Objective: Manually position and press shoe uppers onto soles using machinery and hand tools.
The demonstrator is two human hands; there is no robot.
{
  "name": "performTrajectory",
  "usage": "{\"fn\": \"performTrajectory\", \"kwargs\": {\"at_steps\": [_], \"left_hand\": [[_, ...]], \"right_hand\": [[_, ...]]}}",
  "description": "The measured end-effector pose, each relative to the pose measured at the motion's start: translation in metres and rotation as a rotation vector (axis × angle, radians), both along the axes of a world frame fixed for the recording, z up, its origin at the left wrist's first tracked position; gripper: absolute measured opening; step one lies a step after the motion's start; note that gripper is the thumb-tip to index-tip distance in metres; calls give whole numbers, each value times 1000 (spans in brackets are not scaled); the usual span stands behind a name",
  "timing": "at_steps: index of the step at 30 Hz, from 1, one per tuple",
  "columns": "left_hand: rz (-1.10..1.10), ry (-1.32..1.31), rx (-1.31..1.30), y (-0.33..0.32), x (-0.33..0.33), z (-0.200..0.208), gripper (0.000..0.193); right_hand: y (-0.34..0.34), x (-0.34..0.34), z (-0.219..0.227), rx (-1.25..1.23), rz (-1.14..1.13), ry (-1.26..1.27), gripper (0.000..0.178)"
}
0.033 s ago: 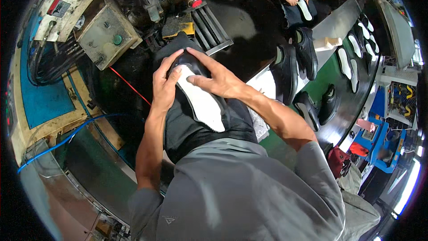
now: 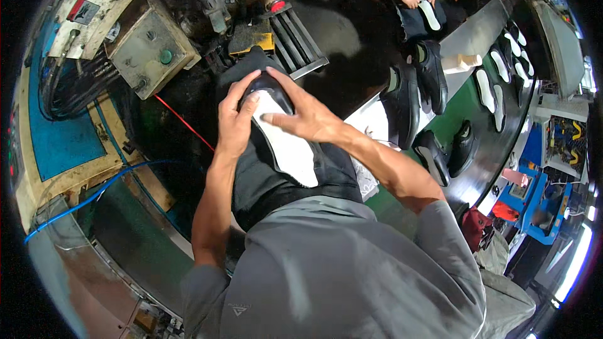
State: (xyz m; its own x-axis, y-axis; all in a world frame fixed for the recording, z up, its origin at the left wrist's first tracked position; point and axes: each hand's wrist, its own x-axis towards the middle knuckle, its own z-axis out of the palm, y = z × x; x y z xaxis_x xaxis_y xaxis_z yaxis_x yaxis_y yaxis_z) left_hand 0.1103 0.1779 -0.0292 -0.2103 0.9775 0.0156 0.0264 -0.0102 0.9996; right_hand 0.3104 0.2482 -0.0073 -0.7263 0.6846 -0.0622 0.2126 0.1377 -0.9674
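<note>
Shoe (image 2: pixel 287 144), white side up, between left grip (image 2: pixel 235 123) and right grip (image 2: pixel 309 117), both half-curled, holding toe (image 2: pixel 267 82).

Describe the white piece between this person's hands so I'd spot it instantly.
Start at the grey shirt below, then move up to the dark trousers. Over them, a long white sole-shaped piece lies between left hand and right hand. Unlike similar white pieces farther right, it alone has this person's hands around it.

a tube light (image 2: pixel 575 262) glares at lower right; the white insole (image 2: pixel 287 147) looks nearly washed out; fisheye distortion bends outer edges.
</note>
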Motion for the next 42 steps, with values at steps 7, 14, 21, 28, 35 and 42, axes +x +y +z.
{"fn": "performTrajectory", "kwargs": {"at_steps": [7, 14, 21, 28, 35, 42], "left_hand": [[26, -512, -177, -4, 17, -2, 54], [145, -572, -110, -11, 51, -41, 55], [56, -214, -387, -28, 55, -29, 75], [-102, -471, -549, -91, 60, -12, 84], [-5, -959, -522, -73, 68, 9, 82], [-205, -1019, -642, -36, 0, 10, 64]], "right_hand": [[14, 10, -2, -389, -65, 33, 94], [11, 13, -29, -404, -97, -16, 95], [-27, 34, -32, -362, -162, -74, 95], [-94, 70, 11, 290, -190, -241, 93], [-100, 58, 29, 473, 71, -631, 87], [-57, 79, 32, 424, -53, -399, 70]]}}
